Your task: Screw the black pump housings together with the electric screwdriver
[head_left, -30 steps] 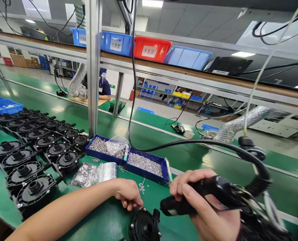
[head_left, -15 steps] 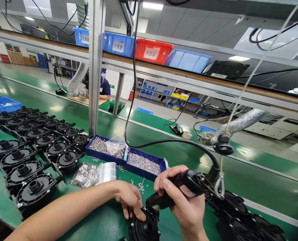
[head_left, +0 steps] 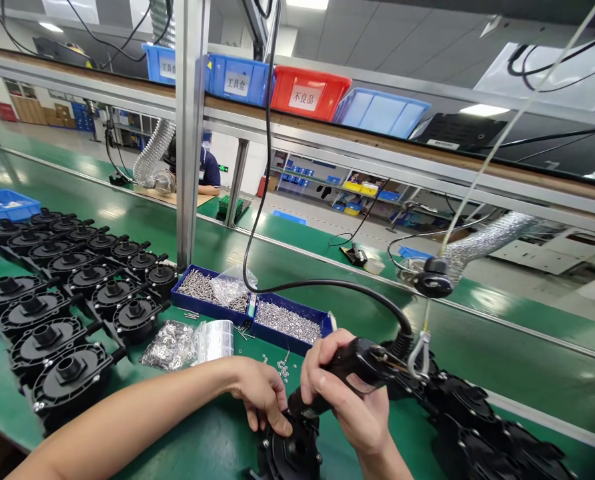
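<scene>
My right hand (head_left: 345,393) is wrapped round a black electric screwdriver (head_left: 360,367), tilted with its nose down to the left. The nose meets the rim of a round black plastic housing (head_left: 292,453) at the bottom of the view; the bit's tip is hidden. With thumb and fingers my left hand (head_left: 265,397) grips that housing at its upper left edge. Silvery screws show along its rim. Just beyond the hands, loose nuts (head_left: 282,370) lie on the green bench.
Blue trays of screws (head_left: 197,287) and nuts (head_left: 287,323) stand behind, with a bag of washers (head_left: 170,343) nearby. Rows of black housings (head_left: 70,373) fill the left; more housings (head_left: 465,400) lie right. The screwdriver's cable (head_left: 327,283) and hanging cord (head_left: 477,173) cross the space above.
My right hand and the screwdriver have moved slightly left and lower towards the housing, the tool now a little steeper. My left hand keeps its hold.
</scene>
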{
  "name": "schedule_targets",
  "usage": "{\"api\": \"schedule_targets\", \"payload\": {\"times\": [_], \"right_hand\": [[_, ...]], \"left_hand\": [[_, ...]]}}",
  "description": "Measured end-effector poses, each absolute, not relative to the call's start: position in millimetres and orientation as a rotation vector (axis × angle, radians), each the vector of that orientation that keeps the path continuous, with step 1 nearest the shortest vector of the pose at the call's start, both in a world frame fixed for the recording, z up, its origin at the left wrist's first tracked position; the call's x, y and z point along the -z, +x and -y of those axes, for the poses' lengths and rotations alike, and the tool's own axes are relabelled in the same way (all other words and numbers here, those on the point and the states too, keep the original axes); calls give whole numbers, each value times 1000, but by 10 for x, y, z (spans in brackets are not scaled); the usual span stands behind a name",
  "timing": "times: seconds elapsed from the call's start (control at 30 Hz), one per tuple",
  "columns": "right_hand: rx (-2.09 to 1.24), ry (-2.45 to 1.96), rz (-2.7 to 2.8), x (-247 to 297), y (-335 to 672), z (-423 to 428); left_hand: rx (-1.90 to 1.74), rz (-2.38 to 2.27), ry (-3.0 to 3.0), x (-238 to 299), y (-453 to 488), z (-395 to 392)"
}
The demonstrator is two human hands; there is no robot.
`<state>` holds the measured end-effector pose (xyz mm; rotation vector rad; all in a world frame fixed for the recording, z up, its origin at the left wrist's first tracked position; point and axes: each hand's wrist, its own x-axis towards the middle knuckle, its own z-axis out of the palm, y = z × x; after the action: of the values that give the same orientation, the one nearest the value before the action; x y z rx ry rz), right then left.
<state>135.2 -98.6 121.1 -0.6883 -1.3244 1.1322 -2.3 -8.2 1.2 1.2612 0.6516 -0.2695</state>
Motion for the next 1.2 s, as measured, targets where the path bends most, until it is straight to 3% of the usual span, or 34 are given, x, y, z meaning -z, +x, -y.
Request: {"api": "schedule_targets", "payload": {"times": [0.7,0.83,0.93,1.2], "right_hand": [[-1330,-579,1407,-1199,1420,966],[-1364,-521,1454,-1220,1504,997],[-1285,-594,1492,-1223,1573,1010],[-935,-857,1560,-1311,1569,931]], "left_hand": [[314,-602,1390,-230,-96,97],[76,-886,1829,-357,-223,-41],[-179,-1216,2126,-383,-365,-191],[-129,-1295,2369,-127,-328,-189]]}}
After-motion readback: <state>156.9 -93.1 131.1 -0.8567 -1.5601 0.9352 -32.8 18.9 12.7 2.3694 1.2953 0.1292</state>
